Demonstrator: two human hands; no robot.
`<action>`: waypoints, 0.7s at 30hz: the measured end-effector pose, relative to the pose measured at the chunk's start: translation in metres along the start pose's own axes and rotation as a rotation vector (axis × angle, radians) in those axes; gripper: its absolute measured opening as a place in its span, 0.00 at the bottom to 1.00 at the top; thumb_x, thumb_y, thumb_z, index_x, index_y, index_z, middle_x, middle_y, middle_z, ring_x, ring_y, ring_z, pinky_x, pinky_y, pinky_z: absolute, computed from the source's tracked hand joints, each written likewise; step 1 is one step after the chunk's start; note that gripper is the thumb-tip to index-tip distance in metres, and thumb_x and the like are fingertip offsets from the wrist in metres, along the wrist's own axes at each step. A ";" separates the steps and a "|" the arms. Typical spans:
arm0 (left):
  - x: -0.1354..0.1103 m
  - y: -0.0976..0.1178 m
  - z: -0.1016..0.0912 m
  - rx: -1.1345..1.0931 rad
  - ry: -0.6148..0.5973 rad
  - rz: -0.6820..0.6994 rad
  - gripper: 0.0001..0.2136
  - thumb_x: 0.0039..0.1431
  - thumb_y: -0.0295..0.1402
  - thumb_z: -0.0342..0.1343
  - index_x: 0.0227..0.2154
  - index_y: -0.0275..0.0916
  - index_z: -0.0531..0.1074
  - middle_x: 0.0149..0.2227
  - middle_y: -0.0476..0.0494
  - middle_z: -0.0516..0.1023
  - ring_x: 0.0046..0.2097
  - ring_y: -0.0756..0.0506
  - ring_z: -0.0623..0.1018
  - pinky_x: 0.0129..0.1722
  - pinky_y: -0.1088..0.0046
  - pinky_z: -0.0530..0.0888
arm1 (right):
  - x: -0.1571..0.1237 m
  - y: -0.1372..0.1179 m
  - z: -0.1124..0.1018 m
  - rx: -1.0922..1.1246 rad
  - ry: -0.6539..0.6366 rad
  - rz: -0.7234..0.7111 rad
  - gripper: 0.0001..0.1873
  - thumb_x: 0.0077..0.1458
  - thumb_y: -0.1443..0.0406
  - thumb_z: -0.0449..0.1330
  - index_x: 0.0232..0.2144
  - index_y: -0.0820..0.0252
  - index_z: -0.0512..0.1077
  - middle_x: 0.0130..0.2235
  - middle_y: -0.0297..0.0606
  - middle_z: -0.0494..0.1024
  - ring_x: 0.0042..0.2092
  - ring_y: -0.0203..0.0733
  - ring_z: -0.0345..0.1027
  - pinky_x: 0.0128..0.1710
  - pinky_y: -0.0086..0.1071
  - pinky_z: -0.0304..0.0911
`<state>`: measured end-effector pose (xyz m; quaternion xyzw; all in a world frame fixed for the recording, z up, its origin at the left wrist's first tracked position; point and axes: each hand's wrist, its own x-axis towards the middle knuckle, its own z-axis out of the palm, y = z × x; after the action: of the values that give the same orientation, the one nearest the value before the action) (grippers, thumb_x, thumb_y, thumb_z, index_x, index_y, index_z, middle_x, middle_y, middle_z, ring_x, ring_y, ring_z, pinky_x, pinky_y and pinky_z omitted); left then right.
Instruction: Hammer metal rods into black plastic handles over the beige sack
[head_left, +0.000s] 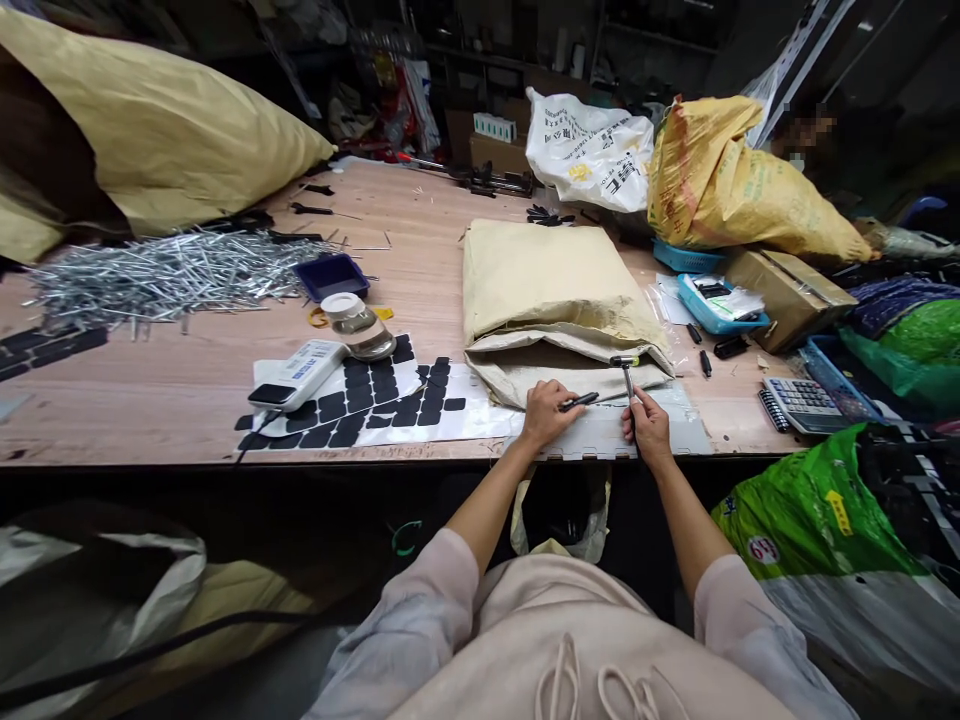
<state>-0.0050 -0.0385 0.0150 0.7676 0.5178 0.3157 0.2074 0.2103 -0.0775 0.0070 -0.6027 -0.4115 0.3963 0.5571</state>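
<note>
My left hand [546,413] rests on a pale mat [675,432] at the table's near edge, fingers closed on a small dark rod-like part [580,401] that points to the right. My right hand [648,427] sits just beside it, gripping the handle of a small metal hammer [626,370] whose head stands upright above the part. A flat tan sack [551,290] lies right behind both hands.
White sheets of black adhesive pads [390,400], a white device [298,373] and a lidded jar [356,322] lie to the left. A heap of metal pins [165,275] and a blue tray [331,275] lie further left. Filled bags [739,185], a box and a calculator [804,401] crowd the right.
</note>
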 end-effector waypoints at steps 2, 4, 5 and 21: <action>-0.032 0.010 -0.003 -0.025 -0.001 0.127 0.10 0.59 0.40 0.61 0.39 0.44 0.81 0.37 0.43 0.76 0.43 0.43 0.72 0.47 0.63 0.68 | 0.000 0.001 0.000 0.004 -0.010 -0.002 0.33 0.55 0.50 0.60 0.58 0.62 0.70 0.24 0.27 0.70 0.19 0.30 0.61 0.14 0.23 0.58; -0.070 0.017 -0.002 -0.040 -0.051 0.255 0.11 0.60 0.42 0.58 0.40 0.43 0.81 0.36 0.42 0.76 0.40 0.44 0.73 0.44 0.63 0.69 | 0.000 0.002 0.000 0.016 -0.015 -0.003 0.33 0.55 0.50 0.60 0.58 0.61 0.70 0.24 0.27 0.71 0.19 0.30 0.61 0.14 0.23 0.58; -0.089 0.018 0.001 -0.038 -0.097 0.300 0.12 0.62 0.42 0.57 0.42 0.44 0.80 0.35 0.42 0.76 0.39 0.44 0.73 0.43 0.63 0.69 | 0.001 0.003 0.000 0.024 -0.018 -0.002 0.33 0.55 0.51 0.60 0.58 0.61 0.70 0.24 0.27 0.71 0.19 0.31 0.61 0.14 0.24 0.58; -0.041 0.034 0.008 -0.175 -0.321 0.036 0.10 0.59 0.34 0.58 0.40 0.41 0.81 0.34 0.45 0.80 0.35 0.47 0.77 0.38 0.72 0.72 | -0.001 0.002 0.000 0.088 -0.018 -0.004 0.31 0.55 0.52 0.61 0.58 0.62 0.70 0.24 0.27 0.71 0.18 0.30 0.60 0.13 0.23 0.58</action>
<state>0.0124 -0.0894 0.0196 0.7961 0.4349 0.2366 0.3480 0.2101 -0.0787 0.0053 -0.5734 -0.3999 0.4185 0.5798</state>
